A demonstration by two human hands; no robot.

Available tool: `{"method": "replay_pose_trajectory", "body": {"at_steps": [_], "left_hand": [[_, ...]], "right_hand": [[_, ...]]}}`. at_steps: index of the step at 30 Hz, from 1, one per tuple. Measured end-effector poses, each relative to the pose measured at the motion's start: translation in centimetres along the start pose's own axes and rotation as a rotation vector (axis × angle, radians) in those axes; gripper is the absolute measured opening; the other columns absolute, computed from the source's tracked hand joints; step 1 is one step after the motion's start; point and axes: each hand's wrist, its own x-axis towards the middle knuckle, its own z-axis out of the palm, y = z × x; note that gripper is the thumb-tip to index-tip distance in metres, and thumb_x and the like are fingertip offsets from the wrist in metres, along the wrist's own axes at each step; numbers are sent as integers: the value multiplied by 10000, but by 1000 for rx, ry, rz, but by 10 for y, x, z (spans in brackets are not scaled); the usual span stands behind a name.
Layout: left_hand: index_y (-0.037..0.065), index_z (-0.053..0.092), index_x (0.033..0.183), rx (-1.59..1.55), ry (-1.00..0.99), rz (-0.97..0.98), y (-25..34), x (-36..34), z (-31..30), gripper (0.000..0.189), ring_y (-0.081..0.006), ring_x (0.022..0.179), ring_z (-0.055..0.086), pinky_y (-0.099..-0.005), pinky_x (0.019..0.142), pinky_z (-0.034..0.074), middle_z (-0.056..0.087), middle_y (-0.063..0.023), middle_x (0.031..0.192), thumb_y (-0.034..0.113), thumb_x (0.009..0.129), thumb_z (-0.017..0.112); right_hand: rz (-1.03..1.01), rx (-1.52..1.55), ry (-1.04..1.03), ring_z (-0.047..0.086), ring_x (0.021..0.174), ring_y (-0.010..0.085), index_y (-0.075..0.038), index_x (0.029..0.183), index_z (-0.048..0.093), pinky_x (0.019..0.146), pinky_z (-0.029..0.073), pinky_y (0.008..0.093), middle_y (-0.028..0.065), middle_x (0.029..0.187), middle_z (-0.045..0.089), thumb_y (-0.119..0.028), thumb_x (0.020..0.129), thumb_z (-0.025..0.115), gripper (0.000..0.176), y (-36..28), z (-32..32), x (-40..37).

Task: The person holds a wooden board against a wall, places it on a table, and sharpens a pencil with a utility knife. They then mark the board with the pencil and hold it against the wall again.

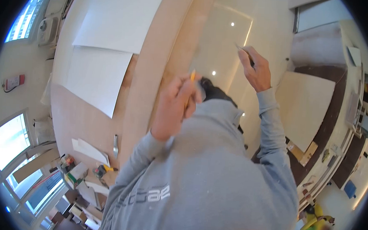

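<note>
Beside the worktable (83,113), left hand (172,103) and right hand (257,71) each gripping a slim tool

At the far left, a bright window (9,142) and a red-and-white object (14,82) stand out on the wall. Next comes the worktable, pale and pinkish, bearing an upper white sheet (118,18) and a lower white sheet (91,75) that meet along a visible edge. Nearer the wearer lie white offcuts (90,151), with a metallic tool (116,146) just beside them and a green-and-yellow tool (102,170) a little further down, near the edge of the surface.

Around the middle, the left hand is raised near the table's edge, slightly blurred. Its fingers are curled together on a yellow pencil-like stick (192,76), whose pale tip points up out of the fist. Below the hands spreads a grey sweatshirt (223,168) with white lettering on the chest.

Further right, the right hand is held well apart from the left, over a glossy floor (222,41). Thumb and fingers are pinched on a slim pointed tool (240,48), its tip directed toward the table side; its exact kind cannot be told.

Right of that arm, a cream panel (304,107) lies against a dark brown surface (336,111). At the lower right, a person in yellow (310,224) appears, small and blurred.
</note>
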Motion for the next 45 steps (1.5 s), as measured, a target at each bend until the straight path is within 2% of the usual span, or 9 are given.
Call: {"method": "replay_pose_trajectory", "body": {"at_steps": [5, 8, 12, 17, 23, 30, 36, 42, 45], "left_hand": [[-2, 543, 1372, -57, -12, 27, 7, 3, 0, 343, -27, 497, 429, -194, 431, 280, 653, -57, 895, 263, 1171, 460], [6, 556, 1289, -66, -20, 50, 7, 5, -6, 293, -29, 498, 439, -197, 423, 278, 664, -64, 908, 258, 1171, 463], [20, 559, 1199, -74, -12, 80, 7, 4, -14, 255, -30, 492, 439, -200, 417, 278, 664, -57, 900, 257, 1169, 470], [22, 561, 1245, -66, -2, 76, 3, 1, -25, 262, -18, 478, 417, -197, 419, 272, 650, -40, 858, 259, 1167, 480], [40, 563, 1335, -55, 15, 37, 9, -8, -28, 319, -8, 472, 396, -194, 423, 265, 640, -36, 807, 298, 1165, 484], [40, 578, 1286, -92, 38, 62, 14, 0, -32, 285, -22, 475, 412, -195, 427, 276, 652, -46, 826, 267, 1175, 446], [34, 565, 1153, -145, 27, 135, 6, 3, -35, 243, -24, 469, 407, -198, 422, 283, 667, -55, 858, 242, 1180, 442], [33, 571, 1184, -93, 41, 117, 7, 1, -41, 244, -18, 460, 381, -202, 414, 273, 634, -35, 795, 252, 1175, 464], [38, 576, 1226, -82, 74, 70, 6, 0, -41, 259, -15, 460, 373, -202, 417, 269, 616, -27, 770, 271, 1172, 475]], "right_hand": [[-412, 256, 1, 663, 715, 318, -69, 1095, 735, 625, 517, 416, 89, 869, 704, -367, 1000, 733, 313, -79, 24, -30], [-456, 180, -102, 663, 713, 317, -87, 1106, 741, 616, 519, 412, 87, 855, 691, -373, 987, 749, 310, -100, 24, -31], [-481, 128, -141, 669, 708, 311, -103, 1116, 746, 613, 523, 414, 94, 850, 690, -383, 982, 750, 310, -108, 29, -28], [-505, 31, -163, 668, 702, 330, -92, 1092, 747, 618, 529, 418, 118, 852, 704, -389, 985, 742, 316, -113, 33, -26], [-33, 27, 38, 680, 752, 387, -35, 1091, 745, 688, 551, 439, 164, 896, 733, -336, 1002, 715, 315, -23, 45, 20], [-439, 187, -84, 691, 778, 335, -65, 1071, 739, 657, 542, 412, 117, 935, 729, -341, 982, 757, 291, -120, 43, -17], [-526, 117, -180, 666, 702, 314, -70, 1118, 730, 609, 523, 396, 119, 877, 701, -304, 973, 768, 278, -130, 45, -16], [-548, 37, -194, 684, 697, 310, -91, 1066, 746, 607, 538, 408, 81, 841, 703, -352, 983, 749, 275, -134, 45, -13], [-568, 28, -60, 699, 710, 321, -73, 1048, 746, 629, 548, 412, 103, 868, 733, -335, 996, 728, 267, -102, 63, -4]]}}
